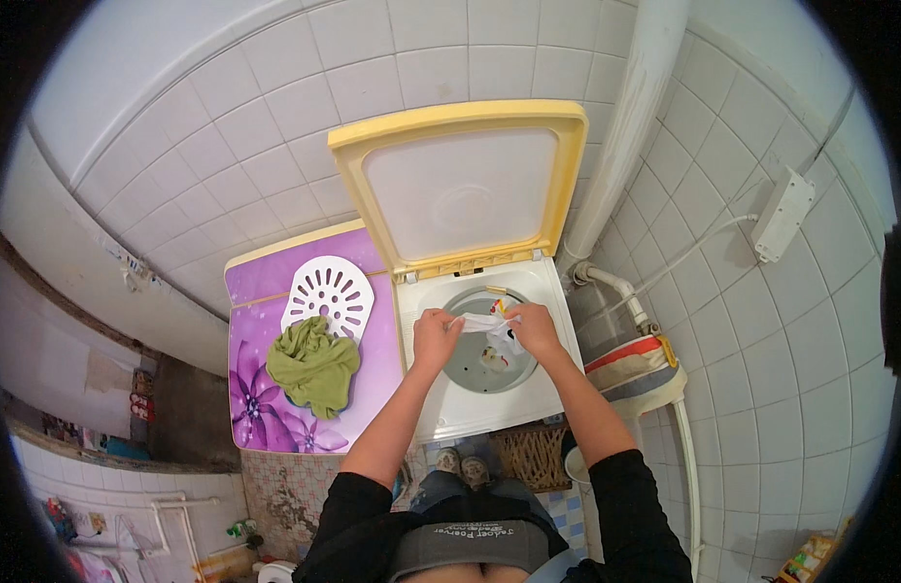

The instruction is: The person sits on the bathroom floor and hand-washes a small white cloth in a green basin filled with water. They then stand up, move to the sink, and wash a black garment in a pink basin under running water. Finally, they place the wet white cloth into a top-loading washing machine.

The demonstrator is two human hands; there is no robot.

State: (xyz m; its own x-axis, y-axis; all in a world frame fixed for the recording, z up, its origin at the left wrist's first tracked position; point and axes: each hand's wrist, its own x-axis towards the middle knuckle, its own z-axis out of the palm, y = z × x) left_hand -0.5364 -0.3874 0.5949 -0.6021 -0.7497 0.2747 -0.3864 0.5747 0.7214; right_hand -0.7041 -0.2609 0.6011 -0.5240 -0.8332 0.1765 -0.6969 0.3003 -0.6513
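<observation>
My left hand [435, 337] and my right hand [534, 329] each pinch a white printed cloth [485, 323], stretched between them over the round tub [461, 368] of a washing machine. Part of the cloth hangs down on the right side, into or over the tub opening; where it ends I cannot tell. Inside the tub a patch with a coloured print shows. The yellow-framed lid [461, 193] stands raised behind the tub. Left of it, a crumpled green cloth [315, 368] lies partly over a white slotted plastic plate [330, 288] on the purple floral cover [246, 313].
A white pipe [625, 138] rises behind the machine at the right. A striped cloth [632, 368] hangs beside the machine. A woven basket [534, 459] stands on the floor near the feet. A white power strip [784, 215] is on the tiled wall.
</observation>
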